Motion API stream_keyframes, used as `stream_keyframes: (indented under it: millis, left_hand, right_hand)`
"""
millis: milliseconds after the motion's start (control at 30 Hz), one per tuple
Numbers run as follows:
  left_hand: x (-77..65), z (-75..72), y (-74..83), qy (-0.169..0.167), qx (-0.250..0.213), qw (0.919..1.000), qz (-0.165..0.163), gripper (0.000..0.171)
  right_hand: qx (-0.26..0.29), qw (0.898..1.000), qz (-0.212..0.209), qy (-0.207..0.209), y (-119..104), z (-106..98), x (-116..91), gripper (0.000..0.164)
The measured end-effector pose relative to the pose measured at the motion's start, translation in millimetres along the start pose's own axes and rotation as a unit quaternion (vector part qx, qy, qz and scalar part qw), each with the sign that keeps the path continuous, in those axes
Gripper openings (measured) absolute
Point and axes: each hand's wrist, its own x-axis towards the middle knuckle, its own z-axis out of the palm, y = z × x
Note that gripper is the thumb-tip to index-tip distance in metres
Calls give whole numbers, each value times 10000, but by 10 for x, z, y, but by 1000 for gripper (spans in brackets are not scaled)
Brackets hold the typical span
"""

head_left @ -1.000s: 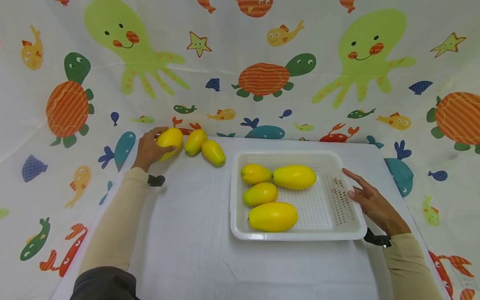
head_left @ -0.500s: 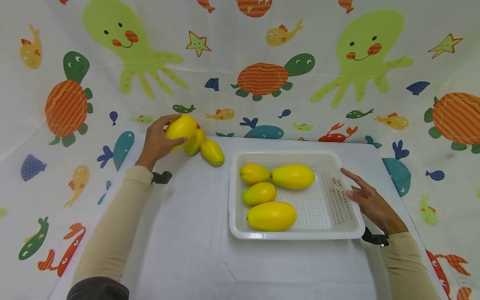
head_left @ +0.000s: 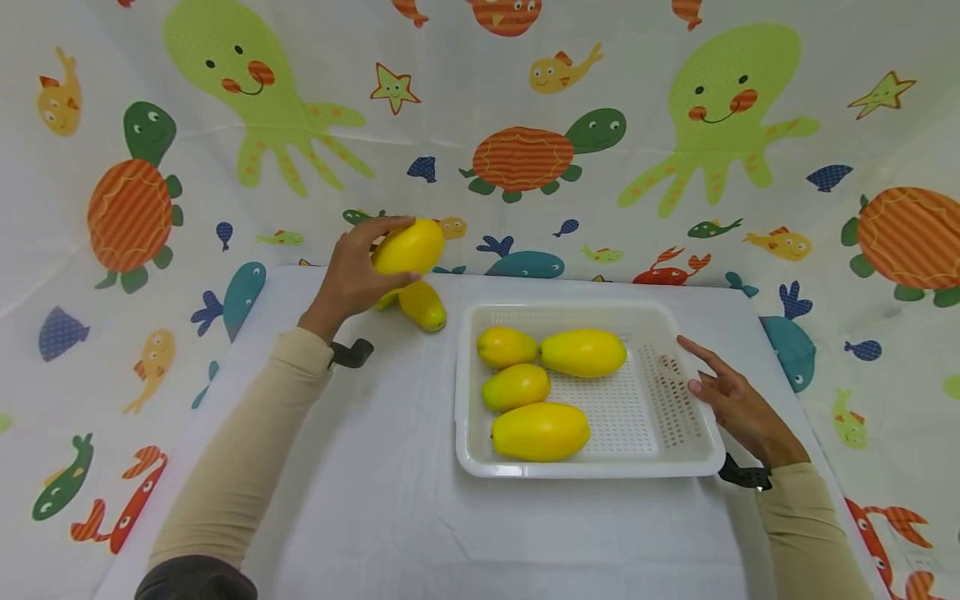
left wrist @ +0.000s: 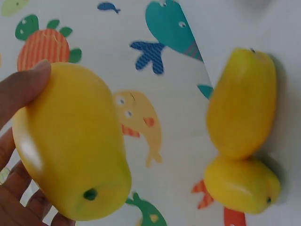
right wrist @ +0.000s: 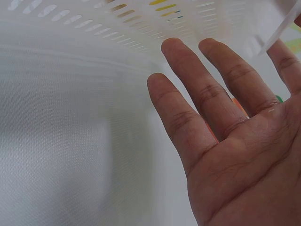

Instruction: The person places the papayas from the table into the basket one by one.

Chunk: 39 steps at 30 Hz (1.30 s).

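Note:
In the head view my left hand [head_left: 354,271] grips a large yellow papaya [head_left: 411,246] and holds it above the far edge of the table. In the left wrist view, the thumb lies on one side of this papaya [left wrist: 75,141] and the fingers on the other. Two smaller papayas lie below, the nearer papaya [head_left: 423,307] partly covered by the hand. At the right end of a white perforated basket [head_left: 585,471], my right hand [head_left: 738,408] touches the rim with thumb and index finger. The other fingers [right wrist: 188,84] extend straight beneath the rim.
Several yellow papayas [head_left: 542,432] lie toward the left side of the basket, whose right part shows bare perforated bottom. White cloth covers the table [head_left: 390,500]. Behind it hangs a curtain [head_left: 450,108] printed with sea animals.
My left hand has lifted the large papaya off the table and carried it rightward, over the two smaller ones. The right hand stays at the basket's rim.

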Motion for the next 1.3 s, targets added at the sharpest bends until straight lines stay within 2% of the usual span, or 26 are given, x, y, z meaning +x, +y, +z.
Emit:
stream_keyframes:
  millis: [267,467,600,900,1300]
  left_hand:
    - [4,323,380,-487,-62,9970,605,75]
    - [-65,618,628,-1039,-174,9884,1097,75]
    - [-103,802,747,-1328,-185,9824,1301,73]
    - [-133,1118,903,-1840,-410,9728,1349,75]
    - [-134,1519,1024,-2446,-482,9609,1207,74]
  right_hand:
    - [205,9997,-84,-62,0,-9,-6,71]
    - [154,9998,-152,-51,16,-12,14,70]
    - [193,9996,-216,-68,33,-13,19,71]
    - [284,9991,-286,-104,46,-28,5,70]
    - [240,9995,-182,-137,18,-34,-3,70]
